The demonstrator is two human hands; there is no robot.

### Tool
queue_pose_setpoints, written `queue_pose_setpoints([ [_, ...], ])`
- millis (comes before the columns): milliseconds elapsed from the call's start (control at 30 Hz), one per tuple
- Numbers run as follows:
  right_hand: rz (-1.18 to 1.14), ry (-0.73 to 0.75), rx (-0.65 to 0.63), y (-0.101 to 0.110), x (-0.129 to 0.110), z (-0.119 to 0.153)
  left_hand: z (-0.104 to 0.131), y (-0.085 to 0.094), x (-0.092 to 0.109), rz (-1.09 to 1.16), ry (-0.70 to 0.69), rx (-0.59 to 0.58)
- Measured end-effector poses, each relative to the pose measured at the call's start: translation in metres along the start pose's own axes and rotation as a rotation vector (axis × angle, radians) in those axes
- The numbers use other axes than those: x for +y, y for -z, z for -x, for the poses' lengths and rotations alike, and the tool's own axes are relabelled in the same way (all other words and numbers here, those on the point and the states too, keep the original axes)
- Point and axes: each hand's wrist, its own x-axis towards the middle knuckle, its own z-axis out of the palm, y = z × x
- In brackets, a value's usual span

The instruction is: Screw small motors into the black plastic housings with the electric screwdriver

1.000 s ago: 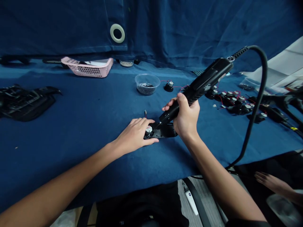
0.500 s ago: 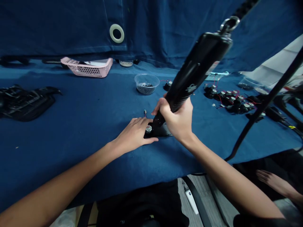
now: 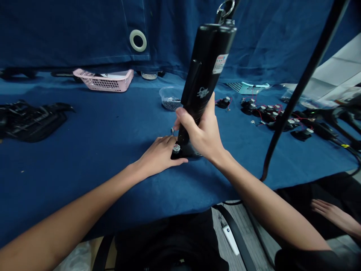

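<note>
My right hand [image 3: 208,135] is wrapped round a black electric screwdriver [image 3: 207,71], which hangs by a metal ring at its top. Its lower end points down onto a black plastic part [image 3: 192,151] lying on the cloth; the bit's tip is hidden. At the part's left end sits a small round whitish-silver component [image 3: 176,148]. My left hand [image 3: 158,156] grips that end, thumb on the near side and fingers on the far side. A small wire connector [image 3: 172,131] sticks up just beyond the left fingers.
Behind the screwdriver stands a clear bowl of small dark pieces [image 3: 170,104]. Several black parts with red wires [image 3: 272,113] lie right, near a turquoise basket [image 3: 248,88]. A pink basket [image 3: 108,83] stands back left, dark parts [image 3: 34,120] far left. Another person's hand [image 3: 335,215] shows lower right.
The screwdriver has swung more upright, its top shifting left. My right hand has moved slightly left and up with it. My left hand stays on the part.
</note>
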Motion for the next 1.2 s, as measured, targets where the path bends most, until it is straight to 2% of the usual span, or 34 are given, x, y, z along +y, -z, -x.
queue_pose_setpoints([
  [233,-0.058,0.0,0.031,-0.003,-0.008,0.0,0.001,0.002,0.0,-0.009,0.009,-0.017],
  [367,-0.084,0.004,-0.038,0.0,-0.003,-0.005,0.0,0.002,-0.001,-0.026,0.004,-0.026],
  [533,0.09,0.31,-0.108,0.005,0.02,-0.015,-0.001,0.002,-0.003,-0.008,-0.002,-0.036],
  [667,0.159,0.425,-0.086,0.003,0.03,-0.018,-0.001,0.001,-0.003,-0.005,0.0,-0.026],
  [867,0.227,0.392,-0.003,-0.003,0.029,-0.018,0.0,0.0,-0.003,0.012,-0.015,0.003],
  [1100,0.029,0.451,0.015,-0.012,0.024,-0.016,-0.001,-0.002,-0.004,-0.018,-0.009,0.007],
  [1200,0.019,0.458,0.025,-0.013,0.023,-0.015,-0.001,-0.002,-0.003,-0.014,0.002,0.002],
])
